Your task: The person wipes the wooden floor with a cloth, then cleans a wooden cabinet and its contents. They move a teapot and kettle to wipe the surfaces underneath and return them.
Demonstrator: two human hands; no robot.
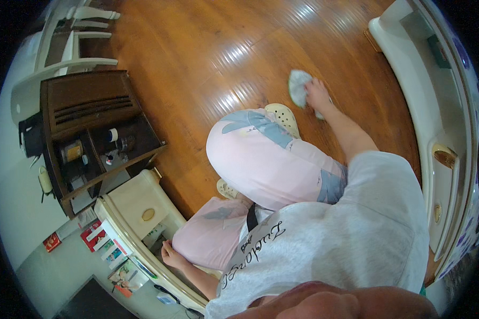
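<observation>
My right hand (317, 92) presses a pale grey-white cloth (298, 85) with a green edge against the glossy wood-look floor (207, 52). Part of the cloth shows past the far side of the hand. My left hand (171, 254) is at the opening of a cream cabinet (137, 199), beside my bent knee; its fingers are curled near the edge, and whether they grip anything cannot be told. Just ahead of my knee, a cream perforated clog (283, 117) stands close to the cloth; the other clog (226, 189) is partly hidden by my leg.
Left of me stands a dark brown wooden cabinet (90, 107) with jars and small items on its shelves. White chair legs (92, 36) are at the upper left. A white curved furniture base (407, 75) runs down the right side. Papers and red boxes (94, 236) lie on the cream cabinet's side.
</observation>
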